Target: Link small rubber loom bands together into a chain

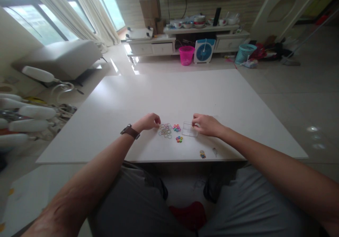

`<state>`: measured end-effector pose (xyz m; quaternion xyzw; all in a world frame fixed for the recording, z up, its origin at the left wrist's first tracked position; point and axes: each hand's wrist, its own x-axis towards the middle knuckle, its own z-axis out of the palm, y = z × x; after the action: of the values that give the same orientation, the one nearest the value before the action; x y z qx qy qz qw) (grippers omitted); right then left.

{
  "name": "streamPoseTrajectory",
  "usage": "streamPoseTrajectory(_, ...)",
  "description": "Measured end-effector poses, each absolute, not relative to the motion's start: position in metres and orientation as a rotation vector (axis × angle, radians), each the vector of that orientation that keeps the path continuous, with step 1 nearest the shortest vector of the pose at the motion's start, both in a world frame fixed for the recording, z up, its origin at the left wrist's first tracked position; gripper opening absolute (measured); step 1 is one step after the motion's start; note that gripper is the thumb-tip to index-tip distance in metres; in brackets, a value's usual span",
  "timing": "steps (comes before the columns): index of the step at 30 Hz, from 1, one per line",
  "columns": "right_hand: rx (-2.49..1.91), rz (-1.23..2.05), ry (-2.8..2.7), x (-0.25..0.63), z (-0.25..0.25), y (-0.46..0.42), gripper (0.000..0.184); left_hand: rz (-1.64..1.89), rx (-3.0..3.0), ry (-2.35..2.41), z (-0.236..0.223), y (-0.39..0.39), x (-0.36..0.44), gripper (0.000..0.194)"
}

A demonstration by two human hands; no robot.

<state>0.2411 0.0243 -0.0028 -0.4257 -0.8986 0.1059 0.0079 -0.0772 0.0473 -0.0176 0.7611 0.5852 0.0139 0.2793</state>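
Observation:
My left hand [150, 121], with a watch on its wrist, is at the left edge of a loose pile of thin coloured rings [165, 131]. Its thumb and fingers are pinched together; whatever they may hold is too small to make out. Over the right side of a shallow clear plastic box [188, 133] is my right hand [207, 125], its fingers closed in a pinch that hides what is between them. Between the rings and the box lie two small clusters of bright flower-like pieces, one pinkish [176, 127] and one multicoloured [179, 139].
A small yellow-and-blue cartoon figure [202, 154] and a small clear-grey piece [214, 152] lie near the front edge of the white table [169, 92]. Beyond the table stand a pink basket [186, 56], a blue box fan [204, 50] and a TV cabinet [162, 48].

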Motion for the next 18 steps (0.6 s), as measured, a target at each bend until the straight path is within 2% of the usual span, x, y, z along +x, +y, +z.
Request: streamPoseTrajectory(18, -1.316, 0.383, -2.776, 0.2408, -0.0032, 0.0245, 0.019, -0.141, 2.051, 1.568, -0.0170, 0.0459, -0.0738, 0.010)
